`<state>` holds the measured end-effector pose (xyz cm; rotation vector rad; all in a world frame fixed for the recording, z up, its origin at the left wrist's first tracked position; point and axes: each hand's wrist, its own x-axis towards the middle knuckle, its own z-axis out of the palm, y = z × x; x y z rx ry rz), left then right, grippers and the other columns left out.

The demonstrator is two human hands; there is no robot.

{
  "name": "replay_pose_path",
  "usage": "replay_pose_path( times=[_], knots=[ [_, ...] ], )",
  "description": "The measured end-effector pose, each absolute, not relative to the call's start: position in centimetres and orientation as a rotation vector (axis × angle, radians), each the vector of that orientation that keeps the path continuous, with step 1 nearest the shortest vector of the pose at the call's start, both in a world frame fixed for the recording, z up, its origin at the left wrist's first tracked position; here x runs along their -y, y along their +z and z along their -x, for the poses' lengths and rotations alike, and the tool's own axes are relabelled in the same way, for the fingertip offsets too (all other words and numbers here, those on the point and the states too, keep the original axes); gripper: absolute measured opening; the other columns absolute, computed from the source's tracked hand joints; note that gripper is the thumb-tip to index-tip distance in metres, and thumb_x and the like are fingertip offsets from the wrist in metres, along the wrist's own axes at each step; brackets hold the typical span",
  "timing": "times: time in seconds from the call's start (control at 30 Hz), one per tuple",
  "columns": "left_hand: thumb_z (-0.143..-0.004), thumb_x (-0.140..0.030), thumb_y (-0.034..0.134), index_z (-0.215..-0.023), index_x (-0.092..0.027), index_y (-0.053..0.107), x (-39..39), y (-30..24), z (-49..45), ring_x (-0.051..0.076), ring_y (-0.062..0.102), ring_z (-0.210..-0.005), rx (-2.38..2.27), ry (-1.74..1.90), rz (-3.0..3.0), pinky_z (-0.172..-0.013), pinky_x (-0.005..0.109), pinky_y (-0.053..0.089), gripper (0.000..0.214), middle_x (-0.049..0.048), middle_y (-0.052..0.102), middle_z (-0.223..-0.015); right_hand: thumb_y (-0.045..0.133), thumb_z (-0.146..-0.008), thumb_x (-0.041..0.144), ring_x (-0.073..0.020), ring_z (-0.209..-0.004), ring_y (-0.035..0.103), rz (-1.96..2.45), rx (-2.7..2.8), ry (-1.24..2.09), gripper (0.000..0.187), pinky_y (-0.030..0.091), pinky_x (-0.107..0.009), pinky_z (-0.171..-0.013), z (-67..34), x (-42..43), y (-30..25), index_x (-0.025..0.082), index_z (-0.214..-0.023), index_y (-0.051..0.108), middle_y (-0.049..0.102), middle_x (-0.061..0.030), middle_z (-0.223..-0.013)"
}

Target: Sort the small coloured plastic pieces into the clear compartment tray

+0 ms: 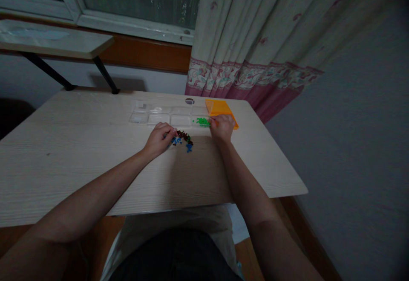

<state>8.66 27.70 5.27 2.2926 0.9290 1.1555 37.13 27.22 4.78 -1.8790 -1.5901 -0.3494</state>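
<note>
My left hand [159,138] rests at the left edge of a small mixed pile, thumb and fingers pinched together; anything between them is too small to make out. The pile holds dark brown pieces [183,135], blue pieces [189,148] and a few green ones. Over the right end of a transparent compartment box [180,121], my right hand [223,128] is closed, its fingertips beside bright green pieces [202,121] lying in the end compartment. What those fingers hold, if anything, cannot be seen.
An orange plastic case [220,107] stands just behind my right hand. A dark round item [189,101] lies near the back of the wooden table [96,157]. At the back left, a raised shelf [64,40] stands on black legs. A curtain [243,68] hangs behind the table.
</note>
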Motion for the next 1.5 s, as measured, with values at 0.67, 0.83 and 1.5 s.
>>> replay_pose_path(
  times=[0.67,0.83,1.5],
  knots=[
    [-0.098,-0.041,0.044,-0.078,-0.02,0.068,-27.54,5.43,-8.67,0.019,0.058,-0.084,-0.94,1.095,-2.295,-0.087,0.035,0.042,0.037,0.0041,0.067,-0.079,0.051,-0.093,0.034,-0.026,-0.105,0.049,1.902,1.614,-0.303,0.029,0.031,-0.041,-0.092,-36.83,-26.98,4.93,0.022,-0.1,0.077,0.069,-0.0088,-0.103],
    [-0.098,-0.041,0.044,-0.078,-0.02,0.068,-27.48,5.54,-8.68,0.019,0.058,-0.083,-0.927,1.099,-2.299,-0.086,0.036,0.042,0.037,0.004,0.066,-0.077,0.05,-0.094,0.034,-0.0261,-0.105,0.049,1.885,1.61,-0.307,0.03,0.032,-0.041,-0.091,-36.83,-27.03,4.85,0.021,-0.098,0.077,0.069,-0.0088,-0.103],
    [-0.089,-0.028,0.061,-0.114,-0.029,0.07,-26.9,5.03,-9.34,0.026,0.05,-0.109,-0.808,0.883,-2.746,-0.094,0.043,0.039,0.027,0.0079,0.06,-0.109,0.049,-0.094,0.033,-0.0266,-0.104,0.05,1.875,1.628,-0.318,0.03,0.032,-0.041,-0.091,-36.59,-27.32,4.66,0.02,-0.099,0.076,0.069,-0.0097,-0.103]
  ],
)
